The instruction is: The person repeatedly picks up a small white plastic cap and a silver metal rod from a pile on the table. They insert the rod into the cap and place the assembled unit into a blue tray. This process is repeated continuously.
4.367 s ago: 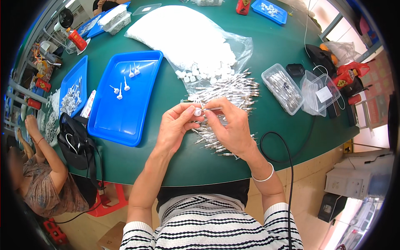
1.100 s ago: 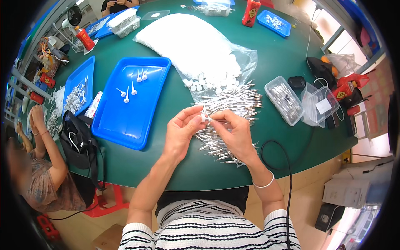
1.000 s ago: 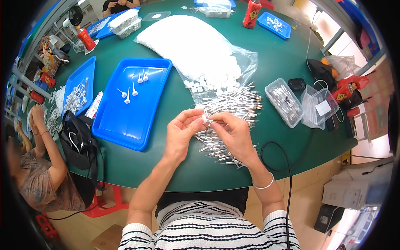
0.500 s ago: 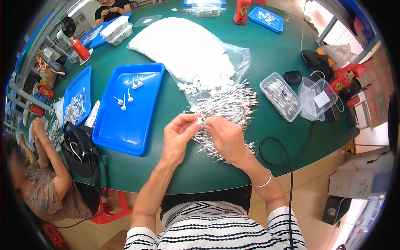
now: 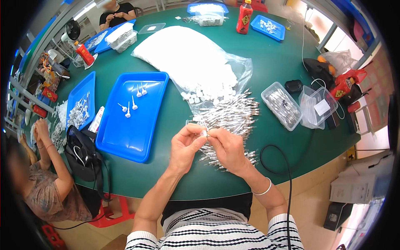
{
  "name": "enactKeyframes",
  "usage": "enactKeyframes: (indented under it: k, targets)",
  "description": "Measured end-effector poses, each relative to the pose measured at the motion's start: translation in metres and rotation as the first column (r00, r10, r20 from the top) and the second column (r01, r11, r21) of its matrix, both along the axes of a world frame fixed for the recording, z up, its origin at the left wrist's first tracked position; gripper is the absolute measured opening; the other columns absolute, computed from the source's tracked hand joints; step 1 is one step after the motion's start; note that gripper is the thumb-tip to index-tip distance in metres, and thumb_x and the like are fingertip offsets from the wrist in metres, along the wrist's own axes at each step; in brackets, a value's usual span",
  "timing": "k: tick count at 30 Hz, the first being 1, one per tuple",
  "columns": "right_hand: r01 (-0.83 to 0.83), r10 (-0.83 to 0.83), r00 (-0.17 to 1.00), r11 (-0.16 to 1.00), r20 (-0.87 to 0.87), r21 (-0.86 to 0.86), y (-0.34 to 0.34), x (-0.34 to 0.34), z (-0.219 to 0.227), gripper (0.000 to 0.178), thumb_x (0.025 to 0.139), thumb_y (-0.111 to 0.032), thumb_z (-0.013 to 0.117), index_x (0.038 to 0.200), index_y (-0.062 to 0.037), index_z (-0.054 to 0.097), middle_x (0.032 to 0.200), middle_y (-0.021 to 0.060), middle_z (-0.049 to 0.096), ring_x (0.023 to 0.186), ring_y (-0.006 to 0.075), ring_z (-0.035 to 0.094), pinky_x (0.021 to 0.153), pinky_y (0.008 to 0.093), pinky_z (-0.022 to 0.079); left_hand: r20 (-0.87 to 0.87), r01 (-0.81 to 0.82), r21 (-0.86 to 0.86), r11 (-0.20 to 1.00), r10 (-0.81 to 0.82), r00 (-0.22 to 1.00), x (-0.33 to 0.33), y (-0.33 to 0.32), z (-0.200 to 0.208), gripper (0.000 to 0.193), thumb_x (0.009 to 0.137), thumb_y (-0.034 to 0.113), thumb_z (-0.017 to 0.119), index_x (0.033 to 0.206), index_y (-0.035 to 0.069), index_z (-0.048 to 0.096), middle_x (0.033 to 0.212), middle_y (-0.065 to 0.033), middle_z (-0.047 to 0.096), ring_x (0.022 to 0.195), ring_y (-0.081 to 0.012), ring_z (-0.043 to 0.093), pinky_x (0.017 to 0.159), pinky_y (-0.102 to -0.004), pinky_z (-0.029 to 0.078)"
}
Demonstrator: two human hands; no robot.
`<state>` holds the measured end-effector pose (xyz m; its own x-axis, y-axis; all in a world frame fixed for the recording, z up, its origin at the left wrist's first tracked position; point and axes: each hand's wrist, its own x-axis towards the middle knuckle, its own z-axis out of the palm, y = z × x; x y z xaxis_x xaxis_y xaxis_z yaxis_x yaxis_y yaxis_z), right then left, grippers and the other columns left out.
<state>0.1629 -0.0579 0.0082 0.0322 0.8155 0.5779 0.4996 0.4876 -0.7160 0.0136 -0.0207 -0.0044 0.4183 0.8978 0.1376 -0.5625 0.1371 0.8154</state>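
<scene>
My left hand (image 5: 184, 146) pinches a small white plastic cap (image 5: 203, 133) over the near side of the table. Fingertip to fingertip with it, my right hand (image 5: 228, 149) is closed on a thin pin-like piece at the cap; the fingers hide most of it. Just beyond my hands lies a heap of slim metal-and-white pins (image 5: 233, 110). A clear plastic bag (image 5: 243, 68) spills white caps (image 5: 208, 95) against that heap. On my left, a blue tray (image 5: 123, 143) carries several capped pins (image 5: 128, 109) with stems pointing up.
At right, a clear box (image 5: 282, 106) of pins stands beside stacked clear containers (image 5: 318, 104), with a black cable (image 5: 277, 150) nearer. Left are a black bag (image 5: 83, 152), another blue tray (image 5: 71, 100) and a seated person (image 5: 54, 179). A red bottle (image 5: 244, 17) stands far off.
The whole view has shifted, so the table sits slightly lower. Both hands stay together, and the white cap shows more plainly between the fingertips.
</scene>
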Motion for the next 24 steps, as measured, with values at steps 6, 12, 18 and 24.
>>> enactKeyframes:
  k: [6,12,18,24]
  targets:
    - [-0.146,0.09,0.951,0.974,-0.297,-0.175,-0.005,-0.002,-0.005,0.007,0.09,-0.002,0.061,0.096,-0.0004,0.062,0.074,0.0062,0.06,0.062,0.0137,0.057,0.055,0.0263,0.046,-0.041,-0.003,0.129,0.992,0.008,0.999,0.0,0.001,0.006,0.021,0.084,-0.003,0.067,0.105,-0.001,0.062,0.104,-0.0064,0.056,0.094,-0.0131,0.056,0.083,-0.0268,0.048]
    - [-0.395,0.16,0.771,0.879,-0.616,-0.266,0.0,-0.003,-0.005,0.013,0.096,-0.005,0.055,0.104,0.0024,0.062,0.081,0.0043,0.062,0.073,0.0095,0.058,0.064,0.023,0.049,-0.151,-0.075,0.224,0.972,0.111,0.982,-0.005,-0.001,0.012,0.025,0.082,-0.003,0.068,0.107,0.001,0.067,0.102,-0.008,0.055,0.091,-0.0144,0.057,0.074,-0.0259,0.052]
    - [-0.523,0.248,0.726,0.804,-0.641,-0.281,0.001,0.004,-0.007,0.017,0.097,-0.011,0.055,0.106,0.0026,0.062,0.08,0.0052,0.063,0.072,0.0095,0.059,0.065,0.0238,0.051,-0.197,-0.065,0.263,0.963,0.12,0.973,-0.011,0.0,0.01,0.025,0.082,0.001,0.07,0.106,0.005,0.07,0.104,-0.0069,0.057,0.094,-0.013,0.055,0.083,-0.0277,0.047]
    - [-0.441,0.22,0.77,0.862,-0.599,-0.25,-0.005,0.0,-0.01,0.017,0.096,-0.011,0.056,0.104,0.0023,0.063,0.08,0.0055,0.065,0.07,0.0095,0.06,0.064,0.0234,0.051,-0.292,-0.063,0.348,0.936,0.171,0.941,-0.011,0.001,0.006,0.025,0.081,0.004,0.071,0.106,0.006,0.07,0.105,-0.0061,0.061,0.097,-0.0153,0.055,0.086,-0.0301,0.043]
